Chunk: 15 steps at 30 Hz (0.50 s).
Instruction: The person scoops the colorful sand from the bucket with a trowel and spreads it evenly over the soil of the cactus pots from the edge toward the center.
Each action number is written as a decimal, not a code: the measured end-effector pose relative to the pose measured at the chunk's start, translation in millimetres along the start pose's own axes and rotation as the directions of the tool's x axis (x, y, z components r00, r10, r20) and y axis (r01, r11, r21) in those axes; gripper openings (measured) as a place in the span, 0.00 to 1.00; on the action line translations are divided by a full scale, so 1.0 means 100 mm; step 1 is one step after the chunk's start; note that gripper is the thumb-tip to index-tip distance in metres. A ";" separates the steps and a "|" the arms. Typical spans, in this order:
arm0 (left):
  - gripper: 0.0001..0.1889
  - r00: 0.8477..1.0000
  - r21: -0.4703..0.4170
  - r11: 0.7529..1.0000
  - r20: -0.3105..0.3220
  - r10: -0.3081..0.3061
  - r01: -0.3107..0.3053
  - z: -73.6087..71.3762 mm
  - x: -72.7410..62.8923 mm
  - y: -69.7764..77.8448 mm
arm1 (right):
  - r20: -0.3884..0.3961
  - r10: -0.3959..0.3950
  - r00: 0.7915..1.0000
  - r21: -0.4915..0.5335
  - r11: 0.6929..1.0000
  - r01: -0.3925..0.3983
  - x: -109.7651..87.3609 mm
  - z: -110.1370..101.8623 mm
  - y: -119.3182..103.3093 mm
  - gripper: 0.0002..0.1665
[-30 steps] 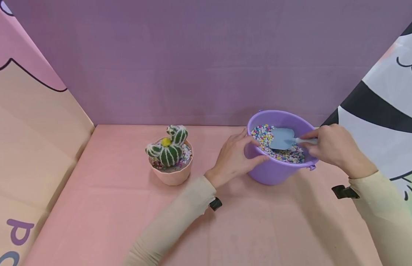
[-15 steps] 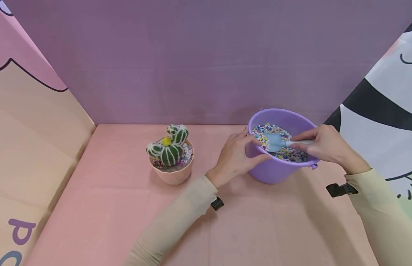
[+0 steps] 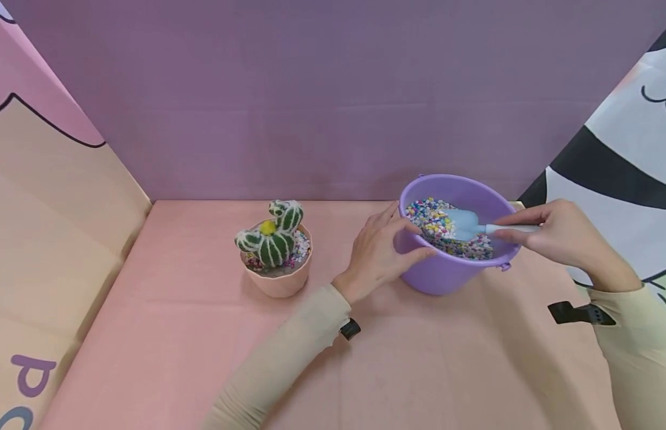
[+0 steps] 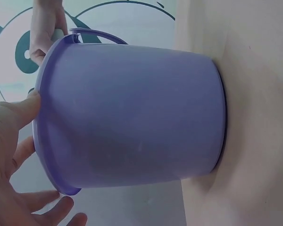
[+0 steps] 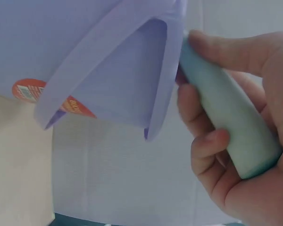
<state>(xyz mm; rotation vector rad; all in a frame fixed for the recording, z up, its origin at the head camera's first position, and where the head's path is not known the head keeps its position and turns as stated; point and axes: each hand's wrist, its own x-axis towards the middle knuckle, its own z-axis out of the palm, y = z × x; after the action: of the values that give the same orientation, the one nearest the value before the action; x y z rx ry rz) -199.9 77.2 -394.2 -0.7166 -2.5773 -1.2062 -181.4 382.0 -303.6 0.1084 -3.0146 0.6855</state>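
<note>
A purple bucket (image 3: pixel 437 278) stands upright on the pink surface, partly filled with small multicoloured pebbles (image 3: pixel 432 206). On its left rim my left hand (image 3: pixel 373 257) grips, thumb outside at the front and index finger reaching over the edge. My right hand (image 3: pixel 561 236) holds the pale handle of a light blue toy shovel (image 3: pixel 464 224), fingers curled round it in the right wrist view. The shovel's blade lies inside the bucket with pebbles on its left end. In the left wrist view, the bucket's wall (image 4: pixel 132 113) hides its contents.
A potted cactus (image 3: pixel 276 248) with a yellow flower stands left of my left hand, in a peach pot (image 3: pixel 281 286) with similar pebbles. A purple wall (image 3: pixel 333 107) rises behind. The bucket's handle (image 5: pixel 89 61) hangs down its side.
My right hand moves the shovel left through the pebbles, then back to the right. Pebbles now lie on the blade. My left hand stays on the rim.
</note>
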 end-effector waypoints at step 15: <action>0.19 0.999 -0.009 1.000 -0.030 0.012 -0.012 0.01 0.00 -0.03 | -0.027 0.067 0.997 0.130 0.989 -0.063 -0.17 -0.05 0.09 0.27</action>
<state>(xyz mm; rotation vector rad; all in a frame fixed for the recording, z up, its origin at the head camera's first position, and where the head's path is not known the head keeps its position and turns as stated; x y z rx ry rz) -201.4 76.6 -396.3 -0.7096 -2.5413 -1.2168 -165.3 393.7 -304.0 0.0034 -2.9533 0.8801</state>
